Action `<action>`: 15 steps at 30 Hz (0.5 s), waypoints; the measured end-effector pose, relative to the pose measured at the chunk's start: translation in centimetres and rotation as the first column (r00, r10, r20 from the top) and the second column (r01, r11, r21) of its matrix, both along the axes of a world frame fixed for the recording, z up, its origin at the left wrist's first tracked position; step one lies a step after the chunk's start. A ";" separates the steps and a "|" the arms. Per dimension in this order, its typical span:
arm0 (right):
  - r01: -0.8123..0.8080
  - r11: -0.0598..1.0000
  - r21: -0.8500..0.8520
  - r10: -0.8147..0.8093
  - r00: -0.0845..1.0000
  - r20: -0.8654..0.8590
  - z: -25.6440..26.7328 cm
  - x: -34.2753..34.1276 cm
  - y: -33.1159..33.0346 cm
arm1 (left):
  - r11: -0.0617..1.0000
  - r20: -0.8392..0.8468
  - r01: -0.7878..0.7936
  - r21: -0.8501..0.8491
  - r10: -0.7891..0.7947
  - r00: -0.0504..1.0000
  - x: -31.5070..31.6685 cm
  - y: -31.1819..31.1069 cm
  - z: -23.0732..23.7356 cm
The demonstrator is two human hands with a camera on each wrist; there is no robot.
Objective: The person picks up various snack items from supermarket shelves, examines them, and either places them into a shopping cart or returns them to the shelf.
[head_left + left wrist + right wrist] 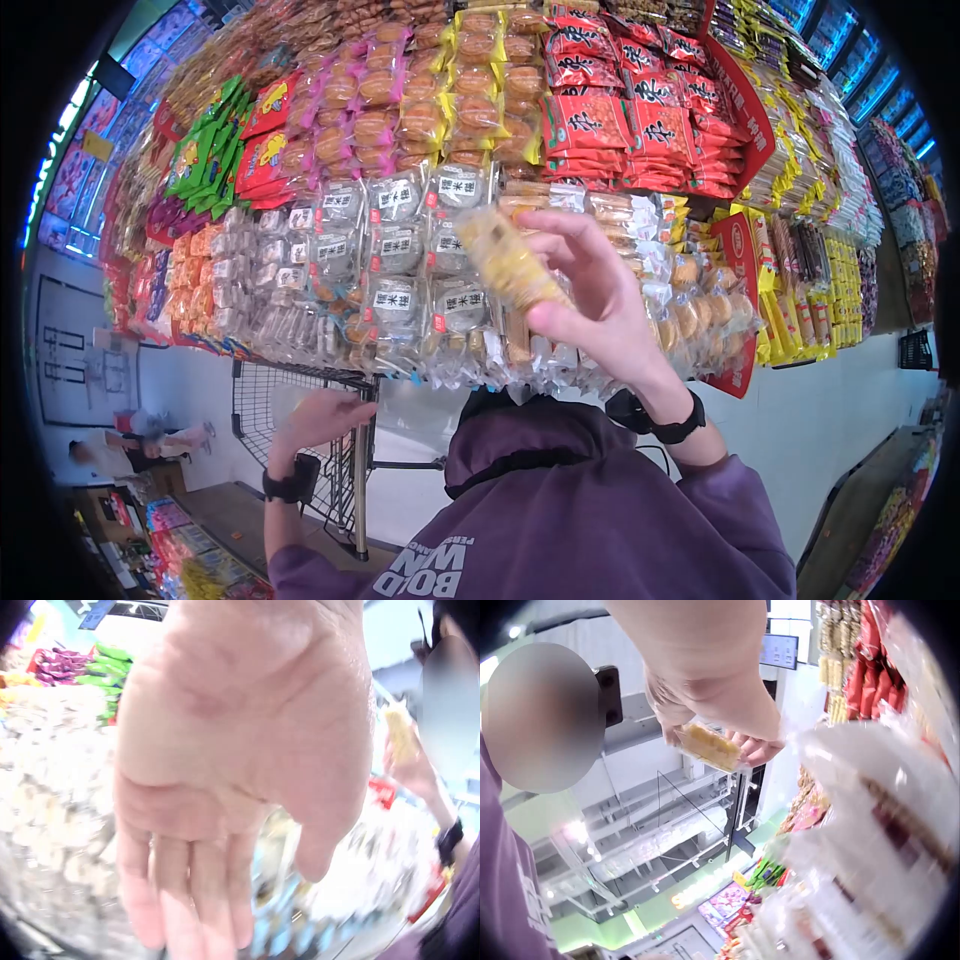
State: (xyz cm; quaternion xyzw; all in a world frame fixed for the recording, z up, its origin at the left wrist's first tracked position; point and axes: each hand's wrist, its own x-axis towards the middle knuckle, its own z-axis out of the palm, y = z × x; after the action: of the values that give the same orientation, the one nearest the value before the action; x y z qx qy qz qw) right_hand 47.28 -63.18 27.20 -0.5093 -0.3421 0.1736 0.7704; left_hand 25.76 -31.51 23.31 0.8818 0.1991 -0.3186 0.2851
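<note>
The right hand point(592, 300) grasps a clear-wrapped yellow snack bar point(508, 262) between thumb and fingers, held aloft at the right side of the white-labelled packets point(396, 245). The left hand point(322, 416), released, fingers extended, is nearer the wearer than those packets. Red snack bags point(588, 122) lie beyond them, rightward.

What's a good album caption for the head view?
Right hand holding a yellow wrapped snack before rows of packaged treats, left hand empty.
</note>
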 end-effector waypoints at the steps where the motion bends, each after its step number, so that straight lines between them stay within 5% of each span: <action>1: 0.097 0.993 -0.074 -0.085 0.983 0.161 0.3 0.2 -0.1 | 0.989 0.107 0.009 -0.148 0.007 0.994 1.9 -2.6 3.4; 3: 0.265 0.955 -0.133 -0.201 0.908 0.367 0.5 0.4 0.2 | 0.873 0.454 0.128 -0.470 0.115 0.884 3.7 -4.4 5.4; 5: 0.348 0.922 -0.168 -0.208 0.814 0.543 1.2 0.7 -0.1 | 0.777 0.615 0.197 -0.598 0.287 0.734 6.4 -8.0 7.6; 9: 0.427 0.889 -0.162 -0.153 0.612 0.776 2.9 1.0 -0.9 | 0.804 0.792 0.296 -0.516 0.315 0.524 10.8 -11.9 7.6; 11: 0.463 0.869 -0.177 -0.116 0.536 0.836 3.4 1.0 -1.3 | 0.721 0.771 0.361 -0.592 0.374 0.516 12.3 -12.7 7.7; 15: 0.529 0.825 -0.199 -0.078 0.455 0.887 4.9 0.7 -2.3 | 0.651 0.651 0.318 -0.690 0.364 0.666 13.9 -12.9 9.2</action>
State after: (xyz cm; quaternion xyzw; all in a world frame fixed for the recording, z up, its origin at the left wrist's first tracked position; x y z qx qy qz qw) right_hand 47.95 -65.49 32.07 -0.7440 -0.5226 -0.1694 0.3803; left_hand 39.70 -44.42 32.46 0.7239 -0.0751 0.0222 0.6855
